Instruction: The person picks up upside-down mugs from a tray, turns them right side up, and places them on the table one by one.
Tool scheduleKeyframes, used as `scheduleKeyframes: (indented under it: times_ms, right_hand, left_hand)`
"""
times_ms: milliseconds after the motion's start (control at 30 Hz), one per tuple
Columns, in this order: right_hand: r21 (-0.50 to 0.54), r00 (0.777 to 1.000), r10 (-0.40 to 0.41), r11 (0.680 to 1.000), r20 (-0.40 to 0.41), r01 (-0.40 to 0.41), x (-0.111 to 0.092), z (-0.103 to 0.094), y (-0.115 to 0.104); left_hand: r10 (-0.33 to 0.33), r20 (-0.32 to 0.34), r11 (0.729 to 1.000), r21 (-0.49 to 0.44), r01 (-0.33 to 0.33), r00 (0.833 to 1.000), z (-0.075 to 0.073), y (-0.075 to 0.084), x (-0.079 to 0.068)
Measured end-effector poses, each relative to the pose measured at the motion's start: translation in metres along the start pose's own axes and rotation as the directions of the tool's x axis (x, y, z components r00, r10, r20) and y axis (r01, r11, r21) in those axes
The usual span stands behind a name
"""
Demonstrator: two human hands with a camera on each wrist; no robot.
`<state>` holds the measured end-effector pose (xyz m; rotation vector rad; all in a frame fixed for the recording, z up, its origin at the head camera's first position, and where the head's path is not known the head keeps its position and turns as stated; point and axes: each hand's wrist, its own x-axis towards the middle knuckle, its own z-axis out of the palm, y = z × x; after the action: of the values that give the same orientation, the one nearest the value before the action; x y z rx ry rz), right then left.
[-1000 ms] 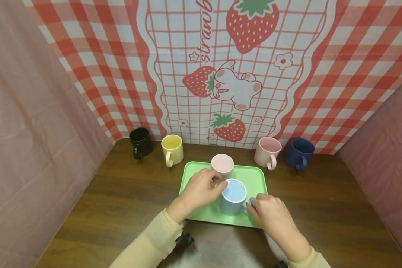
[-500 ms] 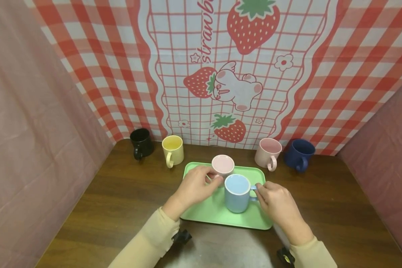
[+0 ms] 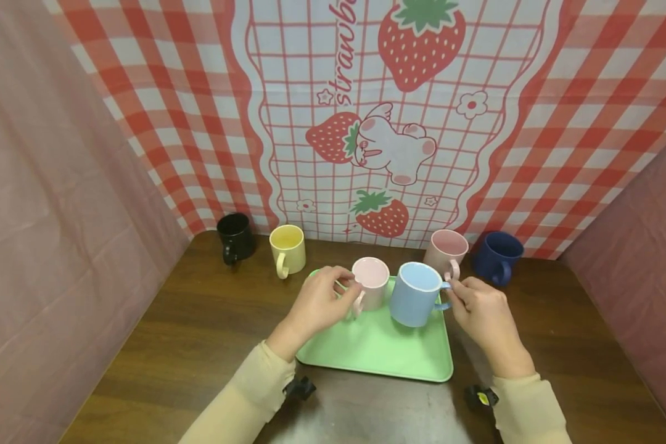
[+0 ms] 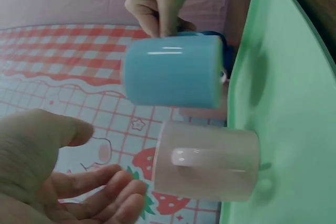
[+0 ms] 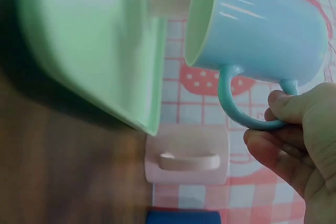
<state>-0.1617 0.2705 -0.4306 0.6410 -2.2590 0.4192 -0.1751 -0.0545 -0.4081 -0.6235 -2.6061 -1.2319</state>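
My right hand (image 3: 485,314) pinches the handle of a light blue mug (image 3: 413,302) between thumb and fingers. The mug hangs upside down over the right part of a green tray (image 3: 388,357); in the right wrist view its open rim faces the tray. On the tray's far side stands a pale pink mug (image 3: 373,293), also base up, its handle toward my left hand (image 3: 319,302). That hand's fingers are loosely bent and hold nothing; in the left wrist view they are apart from the pink mug (image 4: 210,163).
Along the back edge of the wooden table (image 3: 189,345) are a black mug (image 3: 235,237), a yellow mug (image 3: 287,250), another pink mug (image 3: 438,256) and a navy mug (image 3: 496,256), all upright. Behind them hangs a strawberry-print checked cloth (image 3: 361,166).
My right hand has lifted the blue mug from the tray's front middle, moving it up and to the right. My left hand has drawn away from it and shifted slightly left.
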Motion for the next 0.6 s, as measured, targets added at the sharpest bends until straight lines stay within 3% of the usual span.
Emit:
scheduleKeyframes:
  times_ms: [300,467,600]
  right_hand:
    - [0.029,0.991,0.100,0.995,-0.089,-0.098,0.016,0.000,0.012]
    - [0.058,0.975,0.182,0.983,-0.131,-0.176,0.027,0.011,0.014]
    - [0.102,0.946,0.286,0.957,-0.155,-0.273,0.033,0.019,0.015]
  left_hand:
    - [-0.002,-0.176,0.990,-0.142,-0.024,0.984,0.006,-0.017,0.008]
    - [-0.006,-0.195,0.978,-0.205,-0.035,0.981,0.004,-0.028,0.013]
    - [-0.022,-0.181,0.975,-0.222,-0.019,0.983,0.003,-0.032,0.014]
